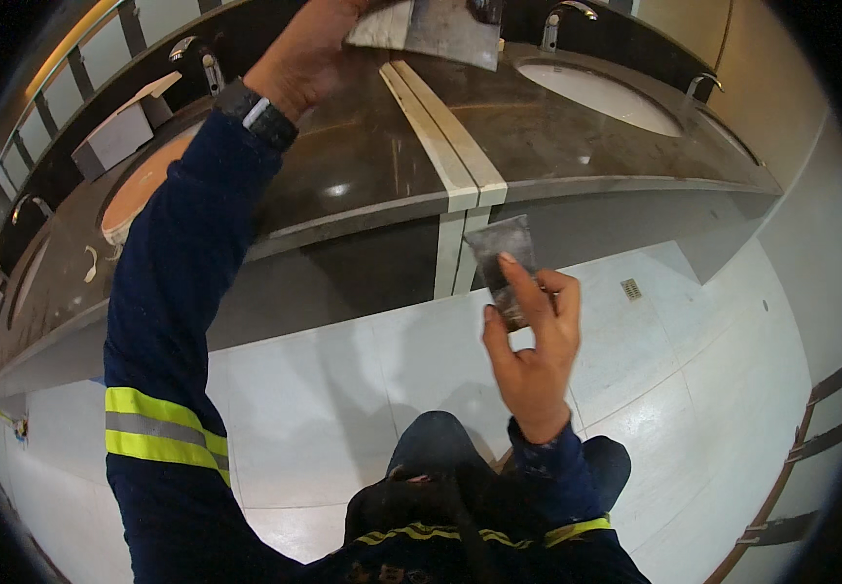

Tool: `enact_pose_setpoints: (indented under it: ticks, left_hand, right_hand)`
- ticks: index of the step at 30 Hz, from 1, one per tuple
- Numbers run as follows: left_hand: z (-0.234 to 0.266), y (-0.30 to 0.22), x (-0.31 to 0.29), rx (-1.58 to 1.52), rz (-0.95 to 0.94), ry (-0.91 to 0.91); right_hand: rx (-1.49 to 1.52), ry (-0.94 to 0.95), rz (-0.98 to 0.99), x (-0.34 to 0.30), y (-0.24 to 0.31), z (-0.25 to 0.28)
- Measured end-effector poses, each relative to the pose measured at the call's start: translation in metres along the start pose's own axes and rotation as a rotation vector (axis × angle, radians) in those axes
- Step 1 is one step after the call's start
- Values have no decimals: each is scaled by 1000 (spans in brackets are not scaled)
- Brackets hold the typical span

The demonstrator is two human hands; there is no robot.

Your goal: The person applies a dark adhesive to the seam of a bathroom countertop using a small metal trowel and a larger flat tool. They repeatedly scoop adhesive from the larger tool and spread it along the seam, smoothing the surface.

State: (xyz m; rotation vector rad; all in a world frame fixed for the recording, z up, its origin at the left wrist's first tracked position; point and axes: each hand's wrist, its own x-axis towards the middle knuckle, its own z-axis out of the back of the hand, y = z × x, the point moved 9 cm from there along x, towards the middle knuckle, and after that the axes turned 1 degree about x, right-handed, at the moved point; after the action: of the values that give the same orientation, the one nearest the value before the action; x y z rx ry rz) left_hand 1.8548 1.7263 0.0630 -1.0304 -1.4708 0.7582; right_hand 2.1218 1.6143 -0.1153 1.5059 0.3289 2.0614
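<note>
My left hand (pixel 309 54) is raised over the counter at the top edge of the view, gripping a flat grey metal plate (pixel 450 34) with a pale band along its left side. Its fingertips are partly cut off. Lower down, in front of the counter, my right hand (pixel 536 355) pinches a small dark grey scraper blade (pixel 504 248) between thumb and fingers. The blade points up and appears smeared. Behind it, two cream strips (pixel 431 131) run side by side across the dark countertop (pixel 343 170) and down its front, a thin dark line between them.
A white oval basin (pixel 601 97) with a chrome tap (pixel 567 15) is set in the counter at right. At left stand a white box (pixel 114 136), another tap (pixel 209 68) and a basin with an orange-tan cover (pixel 148 185). A drain (pixel 631 289) sits in the pale tiled floor.
</note>
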Motion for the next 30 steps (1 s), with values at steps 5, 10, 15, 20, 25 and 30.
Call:
enact_pose_setpoints:
  ticks: [5, 10, 15, 20, 25, 30]
  left_hand:
    - [12, 11, -12, 332, -34, -7]
    - [-17, 4, -22, 307, -83, -42]
    - [-9, 18, -5, -117, 29, -15]
    - [-20, 8, -23, 262, -98, -94]
    - [-4, 12, -19, 262, -49, -116]
    - [-10, 11, -22, 290, -53, -116]
  right_hand:
    - [133, -69, 32, 8, 6, -16]
    - [90, 61, 34, 16, 14, 14]
    - [59, 110, 42, 33, 1, 27]
    - [76, -79, 29, 16, -3, 5]
    - [74, -73, 17, 25, 14, -10]
    - [49, -79, 29, 25, 13, -5]
